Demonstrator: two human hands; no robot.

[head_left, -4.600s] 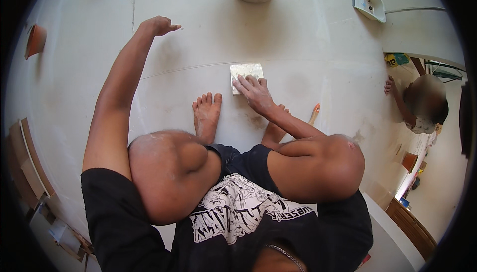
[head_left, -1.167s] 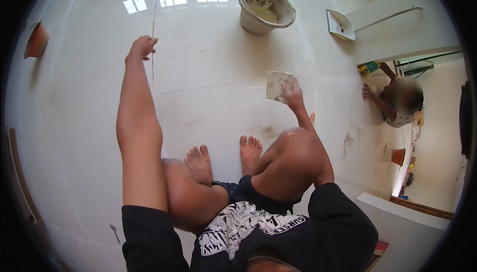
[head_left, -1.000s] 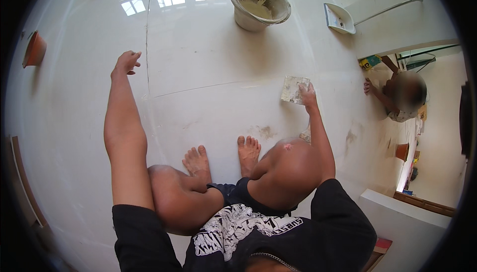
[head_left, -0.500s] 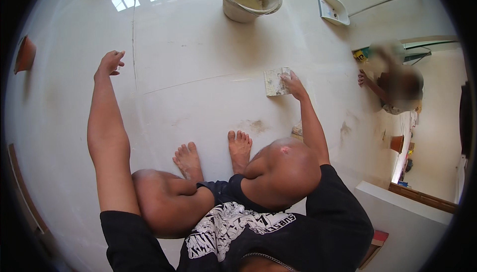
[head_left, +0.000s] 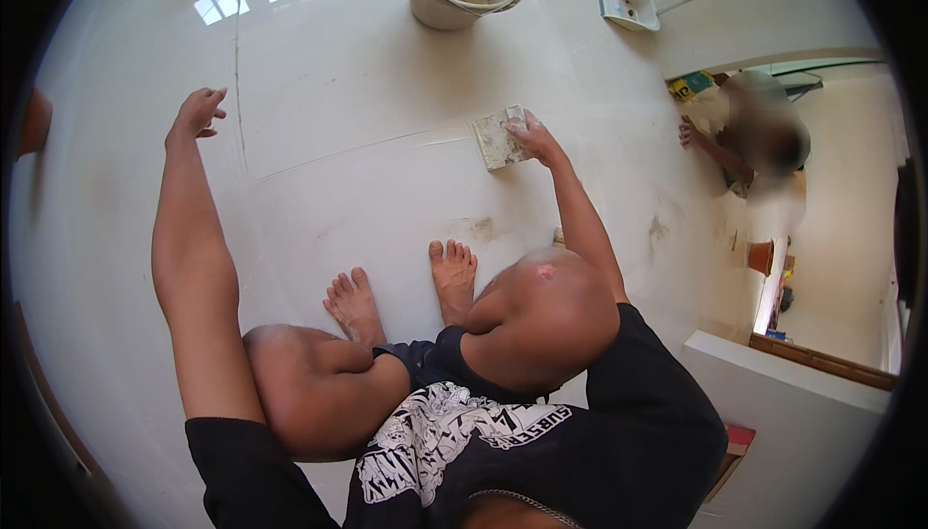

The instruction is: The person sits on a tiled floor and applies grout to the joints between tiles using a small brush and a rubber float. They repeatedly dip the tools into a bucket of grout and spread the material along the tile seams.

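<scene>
Centrally, a squatting person's right hand (head_left: 535,138) has its fingers closed on the right edge of a putty-smeared square tool (head_left: 493,142), positioned over the pale floor (head_left: 387,200), beyond the bare right foot (head_left: 452,282); from where I stand, I cannot tell whether its face touches the surface. A thin dark line (head_left: 358,154) runs leftward from near the tool. The left hand (head_left: 199,115) is held out at far left, fingers loosely bent and parted, near a second line.

Surroundings: a grey bucket (head_left: 440,13) containing pale putty stands beyond the tool, apart from it; farther right lies a white dustpan (head_left: 642,16). A reddish pot (head_left: 36,123) is cut off at the left margin. Just beyond the right knee (head_left: 556,307), which partly hides it, is a small object (head_left: 558,237) too obscured to identify. At right, a co-worker (head_left: 759,137) is low, one hand on the floor.
</scene>
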